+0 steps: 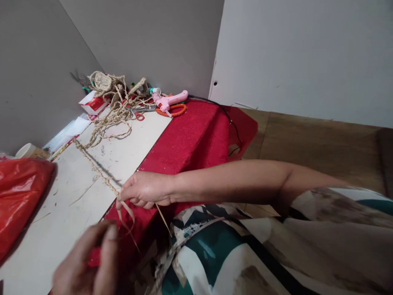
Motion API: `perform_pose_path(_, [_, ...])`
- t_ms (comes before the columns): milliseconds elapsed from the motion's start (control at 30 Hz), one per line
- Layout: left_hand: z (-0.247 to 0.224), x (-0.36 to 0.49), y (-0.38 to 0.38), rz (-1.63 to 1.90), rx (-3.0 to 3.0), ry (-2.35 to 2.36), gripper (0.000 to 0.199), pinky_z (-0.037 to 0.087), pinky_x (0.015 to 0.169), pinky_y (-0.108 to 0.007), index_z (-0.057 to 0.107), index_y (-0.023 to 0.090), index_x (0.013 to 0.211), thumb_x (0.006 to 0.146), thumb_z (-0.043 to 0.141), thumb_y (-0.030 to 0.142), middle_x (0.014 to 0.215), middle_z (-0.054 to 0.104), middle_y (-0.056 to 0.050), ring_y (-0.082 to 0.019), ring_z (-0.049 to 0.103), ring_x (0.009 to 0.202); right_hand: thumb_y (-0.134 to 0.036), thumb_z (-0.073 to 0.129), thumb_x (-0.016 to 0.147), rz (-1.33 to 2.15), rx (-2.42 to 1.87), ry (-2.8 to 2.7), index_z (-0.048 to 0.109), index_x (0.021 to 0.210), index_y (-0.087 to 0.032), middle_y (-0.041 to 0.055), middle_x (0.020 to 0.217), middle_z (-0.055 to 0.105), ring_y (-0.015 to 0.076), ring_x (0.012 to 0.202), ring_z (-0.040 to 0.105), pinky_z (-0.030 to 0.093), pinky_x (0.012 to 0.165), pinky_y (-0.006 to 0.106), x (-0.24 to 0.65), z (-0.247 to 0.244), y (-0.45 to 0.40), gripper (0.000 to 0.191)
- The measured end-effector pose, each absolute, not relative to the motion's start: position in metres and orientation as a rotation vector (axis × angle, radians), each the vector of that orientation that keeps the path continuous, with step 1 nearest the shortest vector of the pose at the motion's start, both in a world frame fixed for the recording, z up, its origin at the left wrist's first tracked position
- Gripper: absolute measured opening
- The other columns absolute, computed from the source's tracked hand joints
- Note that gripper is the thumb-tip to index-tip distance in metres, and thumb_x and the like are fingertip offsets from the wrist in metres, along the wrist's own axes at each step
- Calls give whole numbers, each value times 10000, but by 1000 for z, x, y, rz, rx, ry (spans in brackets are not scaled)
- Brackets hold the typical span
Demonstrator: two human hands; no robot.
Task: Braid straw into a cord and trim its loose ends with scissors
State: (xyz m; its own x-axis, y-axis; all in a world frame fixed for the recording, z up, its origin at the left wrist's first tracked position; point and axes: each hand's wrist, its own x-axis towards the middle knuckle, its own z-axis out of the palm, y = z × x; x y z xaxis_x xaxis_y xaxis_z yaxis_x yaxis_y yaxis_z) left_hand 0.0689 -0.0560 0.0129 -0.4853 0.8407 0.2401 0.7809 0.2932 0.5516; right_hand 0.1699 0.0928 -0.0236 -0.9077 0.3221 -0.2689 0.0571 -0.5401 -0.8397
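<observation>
Right hand (145, 188): thumb and index pinch the plaited cord (97, 169) where the plait gives way to loose strands (129, 214); other fingers curled under. Left hand (84, 262): blurred, low and near the camera, thumb and index bent toward each other. Can't tell if they touch or grip a strand.

Cord runs from the pinch across the white tabletop (69, 205) to near the tangled fibre pile (118, 110). Loose strands loop below the right hand over the red cloth (190, 139); another thin strand (163, 219) hangs from under its palm toward the patterned clothing (211, 254).

Handling, my read: pinch right at the last turn, else the plait slackens. Light, even pull; fibre looks dry and could split. Separate strands before crossing, keep them flat, tuck frayed bits in.

Snag risks: loose ends against clothing, cord's far end by the pile. Red-handled scissors (138, 116), orange-handled scissors (180, 110) and pink glue gun (169, 100) crowd the pile; black cable (211, 100) trails off over the cloth. Can't tell if the gun is hot. Red plastic bag (23, 196) takes up the left side, paper cup (30, 151) just beyond. Near stretch by the hands has more room.
</observation>
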Motion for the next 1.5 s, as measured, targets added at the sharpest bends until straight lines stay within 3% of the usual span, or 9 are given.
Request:
perform_pose_path(100, [17,56,-37,1078,1153,2280,296,463,754,-253,716,250,1013,779,660,422,913,712,-48,-223,641,875,-140,486,833,2648,-525,-1419,559,697,-125,-142,393,247,14,331,129,94,346,136,171,-19,96,156])
perform_pose_path(200, [7,43,-18,1144,739,1871,345,474,580,-253,701,186,920,658,769,399,678,639,-18,-162,576,593,-160,471,846,2630,-538,-1512,534,671,-134,-140,395,246,19,333,130,90,344,144,170,-20,99,188])
perform_pose_path(267, [0,39,-12,1130,612,1802,331,374,449,-193,682,172,879,648,787,384,613,580,10,-94,454,465,-176,478,842,2553,-531,-1649,552,685,-135,-137,402,245,26,343,135,97,352,158,171,-23,102,178])
perform_pose_path(500, [-3,42,-16,1063,674,1817,303,235,416,-144,662,154,786,650,799,389,535,406,66,-46,297,444,-213,506,848,1501,-383,-2550,643,731,-104,-5,605,561,71,556,445,307,516,203,178,-21,115,211])
perform_pose_path(767, [-10,44,-13,1034,698,1822,341,114,404,-152,586,160,705,706,757,455,497,295,92,-39,165,437,-230,407,878,832,-403,-2861,688,937,-123,142,927,711,199,735,622,300,522,268,180,-13,106,306])
perform_pose_path(933, [-11,49,-11,1122,668,1830,313,108,389,-150,597,158,691,686,773,417,458,283,102,-31,161,401,-262,378,905,804,-462,-2834,674,960,-125,153,972,714,247,812,661,336,548,297,193,-4,102,331])
perform_pose_path(1100, [-14,48,-11,1183,578,1754,283,228,396,-156,597,156,670,673,780,371,487,407,64,-44,300,405,-247,379,911,876,-377,-2834,647,1004,-135,126,924,716,254,808,674,352,544,319,195,-3,80,305])
perform_pose_path(1300, [-13,57,-13,1286,510,1675,297,141,359,-151,618,141,685,668,796,378,501,232,108,-25,167,395,-121,404,889,707,-309,-2880,643,951,-125,109,877,698,218,795,657,284,482,301,196,-17,65,248])
perform_pose_path(1500, [-10,59,-18,1325,531,1651,278,186,377,-146,637,144,690,654,817,353,478,265,101,-25,191,400,-405,407,955,918,-395,-2750,658,830,-160,51,789,676,139,654,547,266,534,275,217,10,80,372])
